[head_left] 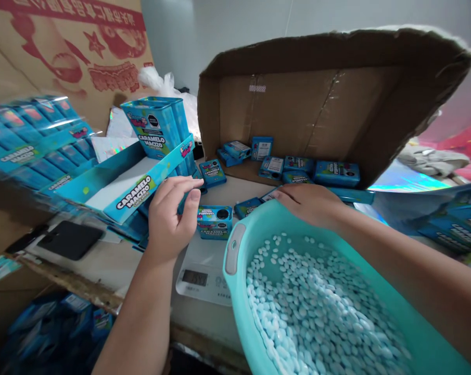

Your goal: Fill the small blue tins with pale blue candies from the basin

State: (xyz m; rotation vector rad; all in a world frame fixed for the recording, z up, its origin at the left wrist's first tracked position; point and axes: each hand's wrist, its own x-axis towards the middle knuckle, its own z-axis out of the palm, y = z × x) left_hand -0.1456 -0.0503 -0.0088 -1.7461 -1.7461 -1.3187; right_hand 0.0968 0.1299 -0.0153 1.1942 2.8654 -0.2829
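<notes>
My left hand (173, 213) is loosely bent with its thumb apart, beside a blue display box (136, 198); I see nothing held in it. Just right of it, a small blue candy tin (215, 224) stands on a white digital scale (204, 284), whose display is lit. My right hand (309, 203) reaches across a turquoise basin (241, 291) of pale blue candies (313, 302). Its fingertips are by a blue tin (269, 194) behind the rim; whether they grip it is hidden. Another tin (247, 207) lies close by.
A cardboard box on its side (282, 114) holds several blue tins (336, 173). Tall blue containers (153, 125) stand in the display box. Wrapped packs (32, 135) are stacked at left, above a black phone (70, 239). More tins (59, 328) lie below the table edge (75, 286).
</notes>
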